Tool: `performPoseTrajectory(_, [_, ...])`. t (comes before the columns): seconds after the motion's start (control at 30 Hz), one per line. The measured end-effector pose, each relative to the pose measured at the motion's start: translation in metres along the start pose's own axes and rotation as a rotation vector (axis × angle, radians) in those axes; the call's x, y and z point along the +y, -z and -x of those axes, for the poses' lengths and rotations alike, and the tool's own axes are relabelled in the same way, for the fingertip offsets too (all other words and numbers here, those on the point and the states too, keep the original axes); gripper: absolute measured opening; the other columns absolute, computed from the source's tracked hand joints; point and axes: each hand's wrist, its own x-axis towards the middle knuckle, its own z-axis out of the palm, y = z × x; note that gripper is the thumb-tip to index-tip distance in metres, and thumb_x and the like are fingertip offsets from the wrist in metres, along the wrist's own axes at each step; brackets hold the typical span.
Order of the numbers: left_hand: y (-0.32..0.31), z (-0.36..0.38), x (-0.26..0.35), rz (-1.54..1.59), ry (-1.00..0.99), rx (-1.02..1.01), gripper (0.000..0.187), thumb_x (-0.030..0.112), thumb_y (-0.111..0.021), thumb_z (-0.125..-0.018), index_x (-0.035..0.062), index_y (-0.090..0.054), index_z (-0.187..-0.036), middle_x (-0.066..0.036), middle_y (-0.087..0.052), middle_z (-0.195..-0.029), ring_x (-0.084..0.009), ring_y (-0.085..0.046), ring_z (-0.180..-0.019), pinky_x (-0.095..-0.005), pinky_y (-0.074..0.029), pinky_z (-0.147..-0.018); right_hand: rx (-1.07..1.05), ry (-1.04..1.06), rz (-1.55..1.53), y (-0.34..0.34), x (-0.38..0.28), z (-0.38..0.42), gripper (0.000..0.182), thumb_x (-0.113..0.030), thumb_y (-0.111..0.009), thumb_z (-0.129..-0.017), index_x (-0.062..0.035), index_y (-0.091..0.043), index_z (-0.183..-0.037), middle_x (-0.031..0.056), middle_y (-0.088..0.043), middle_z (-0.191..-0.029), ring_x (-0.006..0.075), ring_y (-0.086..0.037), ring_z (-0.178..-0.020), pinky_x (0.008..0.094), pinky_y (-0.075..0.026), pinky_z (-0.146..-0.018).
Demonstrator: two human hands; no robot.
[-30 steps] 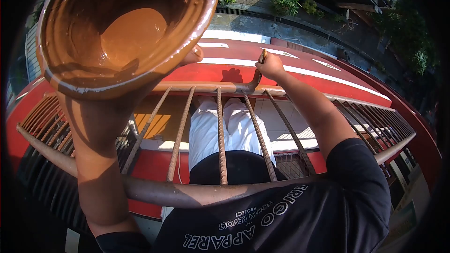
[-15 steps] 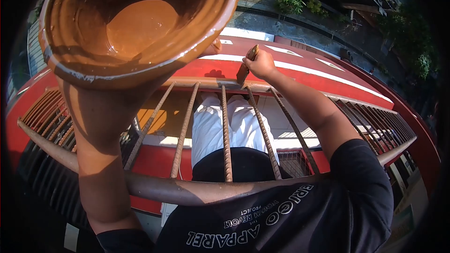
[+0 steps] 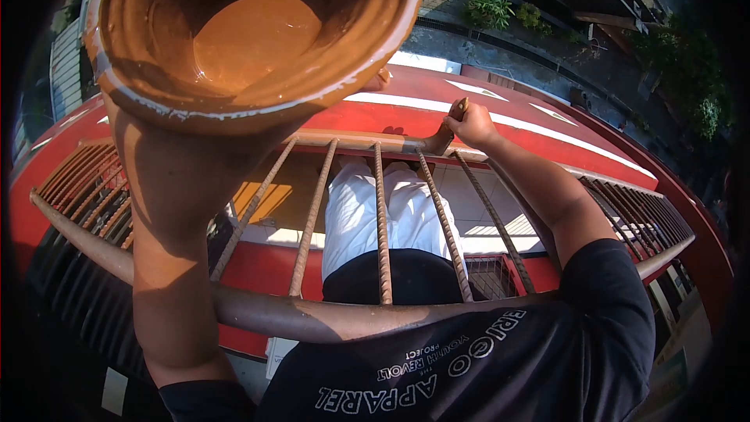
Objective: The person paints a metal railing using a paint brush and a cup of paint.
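A round container [image 3: 156,90] of wet orange-brown paint fills the upper left, tilted so its inside shows. My left hand [image 3: 378,80] holds it from beneath; only fingertips show past its right rim. My right hand [image 3: 473,123] is closed round the handle of a paintbrush [image 3: 443,137]. The bristles touch the lower pipe [image 3: 398,141] of the railing, just right of a ribbed bar. Ribbed upright bars [image 3: 383,227] run from that pipe to the thick top rail [image 3: 336,322] by my chest.
Beyond the railing lies a red ledge [image 3: 422,94] with white stripes. Farther off are a street, plants [image 3: 490,11] and dark roof beams. More bars [image 3: 648,219] curve away at right and left. My legs in white trousers show between the bars.
My right hand and the brush have moved right along the lower pipe, and the brush leans more. The container has shifted slightly right and up in view.
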Motion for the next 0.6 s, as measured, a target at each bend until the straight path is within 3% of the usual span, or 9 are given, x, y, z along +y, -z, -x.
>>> performPoseTrajectory(0.13, [0.0,0.001,0.001,0.006,-0.001,0.006,0.074,0.02,-0.09,-0.069,0.0009,-0.054,-0.131,-0.01,-0.065,-0.119,-0.0241,-0.065,-0.109,-0.039,-0.052,-0.096,0.081,0.032,-0.088,0.005,-0.004,0.011,0.017,-0.018,-0.072,-0.085,-0.0027,-0.065,-0.089,0.0143,-0.072,-0.082,0.0273,-0.072,-0.08,0.0369,-0.055,-0.075])
performPoseTrajectory(0.23, [0.0,0.001,0.0,0.008,-0.004,0.007,0.074,0.019,-0.09,-0.069,0.0009,-0.054,-0.131,-0.01,-0.065,-0.119,-0.024,-0.065,-0.108,-0.0389,-0.052,-0.096,0.167,0.03,-0.251,-0.022,0.0,0.009,0.017,-0.013,-0.072,-0.086,0.0002,-0.063,-0.083,0.0139,-0.07,-0.075,0.021,-0.07,-0.075,0.0345,-0.054,-0.07])
performPoseTrajectory(0.4, [0.001,0.002,-0.001,0.005,-0.009,0.011,0.074,0.019,-0.09,-0.07,0.0009,-0.054,-0.131,-0.01,-0.065,-0.118,-0.0239,-0.065,-0.108,-0.0388,-0.053,-0.095,0.14,-0.036,-0.015,0.009,0.01,0.007,0.019,-0.02,-0.071,-0.086,-0.002,-0.064,-0.084,0.0141,-0.071,-0.079,0.0297,-0.071,-0.078,0.0385,-0.055,-0.073])
performPoseTrajectory(0.5, [0.0,0.002,-0.002,0.014,-0.005,0.012,0.073,0.019,-0.09,-0.07,0.001,-0.054,-0.131,-0.01,-0.066,-0.118,-0.0238,-0.065,-0.108,-0.0387,-0.053,-0.095,0.141,-0.036,0.024,0.033,0.0,0.011,0.019,-0.02,-0.069,-0.087,-0.0027,-0.061,-0.082,0.013,-0.073,-0.081,0.0292,-0.071,-0.076,0.0401,-0.054,-0.072])
performPoseTrajectory(0.6, [0.0,0.003,-0.001,0.022,-0.015,0.016,0.073,0.019,-0.09,-0.07,0.001,-0.054,-0.131,-0.01,-0.066,-0.117,-0.0237,-0.065,-0.107,-0.0387,-0.053,-0.095,0.145,0.029,0.167,0.01,-0.008,0.007,0.016,-0.02,-0.069,-0.086,-0.0055,-0.063,-0.08,0.0142,-0.071,-0.077,0.0328,-0.07,-0.078,0.0414,-0.054,-0.071])
